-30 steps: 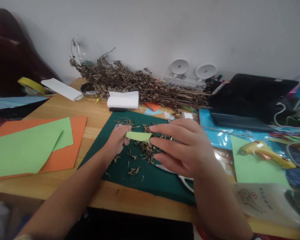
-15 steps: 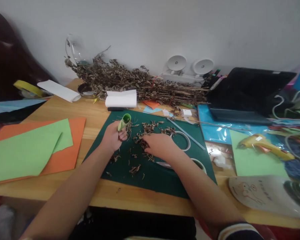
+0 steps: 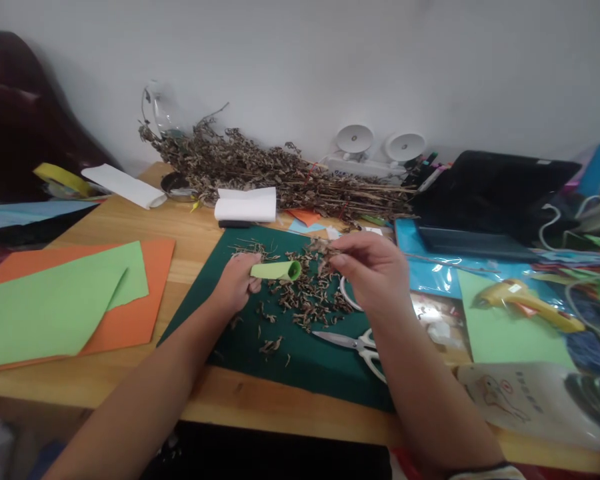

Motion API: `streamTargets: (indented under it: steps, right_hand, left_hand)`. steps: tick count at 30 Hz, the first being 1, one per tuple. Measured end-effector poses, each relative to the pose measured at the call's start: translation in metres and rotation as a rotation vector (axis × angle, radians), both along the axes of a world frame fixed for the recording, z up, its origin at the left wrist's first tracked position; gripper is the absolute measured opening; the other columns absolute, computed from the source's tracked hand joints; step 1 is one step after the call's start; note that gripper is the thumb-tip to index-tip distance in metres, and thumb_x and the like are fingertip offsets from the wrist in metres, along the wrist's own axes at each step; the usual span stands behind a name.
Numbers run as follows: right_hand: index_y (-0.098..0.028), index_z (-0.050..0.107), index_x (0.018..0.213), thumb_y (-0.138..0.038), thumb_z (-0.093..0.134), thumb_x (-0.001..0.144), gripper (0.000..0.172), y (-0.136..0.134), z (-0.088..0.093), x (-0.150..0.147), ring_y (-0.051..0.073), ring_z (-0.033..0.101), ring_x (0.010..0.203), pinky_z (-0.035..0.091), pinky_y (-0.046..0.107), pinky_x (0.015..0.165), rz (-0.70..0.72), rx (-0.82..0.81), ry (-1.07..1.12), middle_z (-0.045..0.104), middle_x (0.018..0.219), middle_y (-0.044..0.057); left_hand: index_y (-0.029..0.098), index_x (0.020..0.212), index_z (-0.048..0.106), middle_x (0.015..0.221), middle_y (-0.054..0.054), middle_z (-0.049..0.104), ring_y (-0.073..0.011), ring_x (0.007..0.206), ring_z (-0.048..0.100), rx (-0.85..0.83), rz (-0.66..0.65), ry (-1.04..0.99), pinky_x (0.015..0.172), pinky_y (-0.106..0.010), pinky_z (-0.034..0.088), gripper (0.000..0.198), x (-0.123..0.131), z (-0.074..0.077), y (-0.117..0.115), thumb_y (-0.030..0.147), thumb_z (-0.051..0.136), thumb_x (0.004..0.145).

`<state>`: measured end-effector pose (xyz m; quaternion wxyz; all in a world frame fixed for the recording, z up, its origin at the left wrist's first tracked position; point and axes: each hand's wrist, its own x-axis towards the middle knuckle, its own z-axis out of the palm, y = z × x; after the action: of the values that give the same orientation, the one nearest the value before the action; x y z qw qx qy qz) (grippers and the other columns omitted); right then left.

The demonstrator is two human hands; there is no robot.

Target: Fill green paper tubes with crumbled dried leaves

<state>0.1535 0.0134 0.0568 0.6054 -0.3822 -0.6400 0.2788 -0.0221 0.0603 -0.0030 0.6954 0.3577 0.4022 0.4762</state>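
My left hand (image 3: 239, 283) is closed around a rolled green paper cone (image 3: 275, 270), whose open end points right. A pinch of dried leaves (image 3: 324, 252) is between the thumb and fingers of my right hand (image 3: 373, 270), raised just right of the cone's mouth. Below both hands, loose dried leaves (image 3: 313, 300) lie scattered on the dark green cutting mat (image 3: 280, 370). White-handled scissors (image 3: 353, 341) rest on the mat under my right forearm. A roll of tape (image 3: 349, 293) is partly hidden behind my right hand.
Dried plant stems (image 3: 280, 173) are heaped along the wall behind a white paper roll (image 3: 246, 205). Green (image 3: 55, 300) and orange sheets (image 3: 155, 287) lie at left. At right are a yellow glue gun (image 3: 530, 303), a bottle (image 3: 520, 397) and a dark tablet (image 3: 495, 193).
My right hand has risen from the leaf pile with dried leaves pinched in it. The cone in my left hand has tipped from pointing up to pointing right.
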Motion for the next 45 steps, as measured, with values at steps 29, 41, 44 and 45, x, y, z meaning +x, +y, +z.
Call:
streamTargets:
  steps: [29,41,44,45]
  right_hand:
    - [-0.019,0.054,0.084,-0.013,0.056,0.073,0.013,-0.005,0.0,-0.01,0.012,0.055,0.072,0.048,0.026,0.064,-0.158,0.639,-0.461,0.055,0.078,0.004]
    - [-0.017,0.054,0.084,-0.01,0.057,0.071,0.016,-0.007,0.011,0.0,0.013,0.054,0.072,0.047,0.026,0.063,-0.058,0.583,-0.609,0.057,0.076,0.004]
    - [-0.019,0.051,0.08,-0.016,0.06,0.071,0.013,-0.006,0.013,0.003,0.012,0.055,0.069,0.047,0.025,0.061,-0.02,0.489,-0.554,0.058,0.071,0.001]
    - [-0.019,0.051,0.077,-0.017,0.06,0.07,0.012,-0.006,0.013,0.003,0.011,0.055,0.067,0.047,0.025,0.061,-0.004,0.48,-0.546,0.057,0.069,0.0]
  left_hand:
    - [0.018,0.049,0.032,0.028,0.01,0.022,-0.0041,0.023,0.022,-0.158,0.122,0.066,0.03,-0.017,0.018,0.024,0.013,0.002,-0.009,0.023,0.05,0.064]
    - [0.019,0.05,0.031,0.031,0.01,0.023,-0.0039,0.024,0.022,-0.116,0.16,0.107,0.03,-0.017,0.016,0.024,0.011,-0.002,-0.007,0.023,0.05,0.066]
    - [0.019,0.049,0.031,0.031,0.009,0.023,-0.0044,0.025,0.023,-0.089,0.158,0.126,0.031,-0.018,0.016,0.026,0.011,-0.002,-0.007,0.023,0.05,0.067]
    - [0.019,0.048,0.031,0.031,0.009,0.023,-0.0045,0.026,0.023,-0.079,0.154,0.132,0.031,-0.018,0.016,0.027,0.01,-0.003,-0.007,0.023,0.05,0.067]
